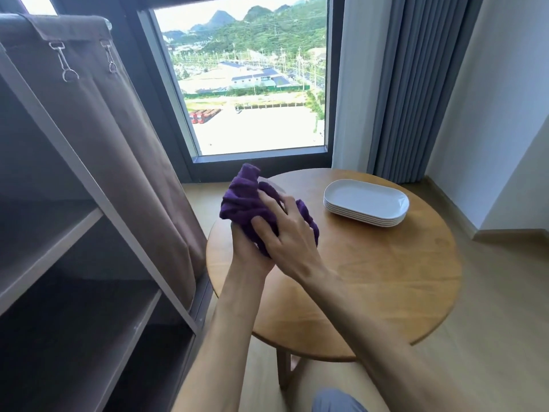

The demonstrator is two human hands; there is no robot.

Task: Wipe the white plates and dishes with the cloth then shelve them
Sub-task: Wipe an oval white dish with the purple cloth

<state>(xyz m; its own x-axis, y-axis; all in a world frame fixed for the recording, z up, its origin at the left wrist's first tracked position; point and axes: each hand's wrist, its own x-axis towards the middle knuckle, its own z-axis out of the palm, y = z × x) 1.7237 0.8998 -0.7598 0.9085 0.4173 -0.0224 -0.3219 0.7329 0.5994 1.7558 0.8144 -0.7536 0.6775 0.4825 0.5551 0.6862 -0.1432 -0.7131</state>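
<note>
**Purple cloth bunched over a dish, stack waiting on the worktop**

While the open shelving unit (89, 233) with its brown fabric cover (118, 120) stands at the far left, its visible shelves bare, both hands meet just right of it above the round wooden worktop (371, 286). The left hand (249, 251) sits low, largely hidden, its fingers wrapped from below around the bundle. A purple cloth (243, 200) is bunched up around what seems to be a white dish (271, 185), of which only a pale sliver of rim shows. The right hand (285, 233) lies over the cloth, fingers (264, 203) spread and curled into the fabric, pressing it. Farther right, well apart from the hands, a stack of white oval plates (367, 202) rests on the worktop near its far edge. Grey curtains (416, 84) hang behind them beside the window (252, 78).
</note>
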